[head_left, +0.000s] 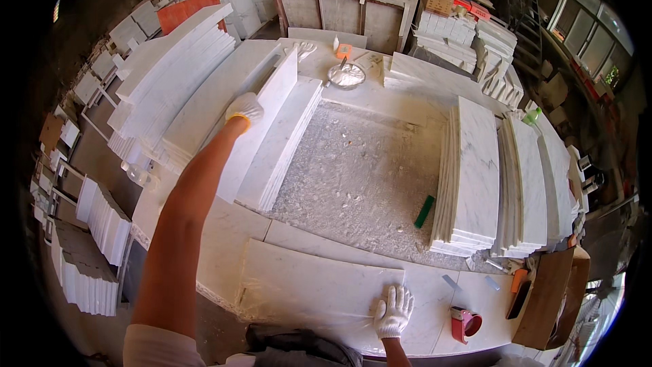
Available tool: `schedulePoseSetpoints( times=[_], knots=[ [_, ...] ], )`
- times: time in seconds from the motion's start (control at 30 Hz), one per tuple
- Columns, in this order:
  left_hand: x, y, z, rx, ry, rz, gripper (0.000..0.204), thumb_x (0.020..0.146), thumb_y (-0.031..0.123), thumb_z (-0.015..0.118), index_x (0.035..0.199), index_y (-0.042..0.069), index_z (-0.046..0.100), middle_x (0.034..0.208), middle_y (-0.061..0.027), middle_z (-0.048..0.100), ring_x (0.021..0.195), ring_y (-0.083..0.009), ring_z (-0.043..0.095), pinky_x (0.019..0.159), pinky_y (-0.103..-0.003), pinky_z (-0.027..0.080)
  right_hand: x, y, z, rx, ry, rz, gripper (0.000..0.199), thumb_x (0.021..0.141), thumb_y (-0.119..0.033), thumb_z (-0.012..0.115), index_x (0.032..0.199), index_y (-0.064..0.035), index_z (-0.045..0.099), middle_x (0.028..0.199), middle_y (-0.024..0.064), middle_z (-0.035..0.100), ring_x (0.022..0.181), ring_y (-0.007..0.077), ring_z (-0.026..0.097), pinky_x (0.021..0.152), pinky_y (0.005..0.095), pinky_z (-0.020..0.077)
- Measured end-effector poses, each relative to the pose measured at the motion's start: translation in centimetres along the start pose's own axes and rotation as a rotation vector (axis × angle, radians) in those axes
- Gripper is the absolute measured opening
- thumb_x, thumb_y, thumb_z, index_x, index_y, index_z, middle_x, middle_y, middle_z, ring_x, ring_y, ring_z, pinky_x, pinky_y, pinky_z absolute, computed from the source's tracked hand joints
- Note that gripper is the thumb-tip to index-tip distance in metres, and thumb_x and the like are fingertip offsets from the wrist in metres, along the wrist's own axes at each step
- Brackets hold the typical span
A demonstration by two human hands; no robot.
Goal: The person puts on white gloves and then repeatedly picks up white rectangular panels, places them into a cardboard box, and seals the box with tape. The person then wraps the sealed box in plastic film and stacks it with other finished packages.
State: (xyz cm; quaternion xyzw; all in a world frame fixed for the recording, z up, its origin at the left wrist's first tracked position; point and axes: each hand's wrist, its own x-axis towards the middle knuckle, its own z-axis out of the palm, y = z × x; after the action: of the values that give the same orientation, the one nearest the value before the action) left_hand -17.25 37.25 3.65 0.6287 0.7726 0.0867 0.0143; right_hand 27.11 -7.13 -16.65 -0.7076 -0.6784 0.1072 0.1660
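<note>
My left hand [244, 110], in a white knitted glove with a yellow cuff, reaches far forward to the left. Its fingers close over the upper edge of a white marble slab [276, 95] tilted up on its long side, beside a stack of flat slabs [285, 143]. My right hand [394, 311], also gloved, lies with fingers spread on the right end of another marble slab [305, 282]. That slab rests flat along the near side of the worktable, and clear film seems to cover part of it. Right of this hand stands a red tape dispenser [466, 326].
Stacks of marble slabs [468, 177] line the right side. A dusty grey surface [353, 170] with a green block [424, 211] occupies the middle. A bowl of white paste [346, 75] stands at the back. A cardboard box [557, 299] and a black-and-orange tool [519, 292] are near right.
</note>
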Motion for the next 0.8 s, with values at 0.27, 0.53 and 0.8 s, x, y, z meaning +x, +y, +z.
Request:
schedulePoseSetpoints(
  times=[0.27,0.53,0.8],
  knots=[
    [-17.2,0.1,-4.5,-0.704,-0.589,0.095,0.026,0.089,0.015,0.065,0.108,-0.004,0.065,0.095,-0.0081,0.068,0.087,-0.0126,0.06,0.079,-0.029,0.05,-1.3,1.1,0.8,-0.04,-0.013,0.052,0.052,0.096,-0.029,0.051,0.14,-0.0031,0.055,0.147,0.0212,0.049,0.14,0.0408,0.04,0.12,0.0537,0.0231],
    [-28.4,4.5,1.2,-0.443,-1.085,0.415,0.03,0.091,0.023,0.065,0.102,-0.005,0.06,0.089,-0.012,0.064,0.085,-0.0161,0.058,0.08,-0.034,0.048,-2.2,4.5,1.1,0.266,0.03,0.021,0.052,0.099,-0.025,0.046,0.146,-0.0013,0.048,0.15,0.0202,0.047,0.142,0.038,0.04,0.122,0.0497,0.0229],
    [-28.4,6.3,8.0,-0.36,-1.329,0.447,0.035,0.09,0.027,0.065,0.109,-0.003,0.064,0.098,-0.0165,0.067,0.09,-0.0199,0.062,0.083,-0.035,0.048,-1.6,6.5,-0.7,0.856,-0.134,0.28,0.05,0.109,-0.026,0.03,0.15,0.0001,0.041,0.153,0.0167,0.044,0.144,0.0318,0.038,0.123,0.0406,0.0211]
  ],
)
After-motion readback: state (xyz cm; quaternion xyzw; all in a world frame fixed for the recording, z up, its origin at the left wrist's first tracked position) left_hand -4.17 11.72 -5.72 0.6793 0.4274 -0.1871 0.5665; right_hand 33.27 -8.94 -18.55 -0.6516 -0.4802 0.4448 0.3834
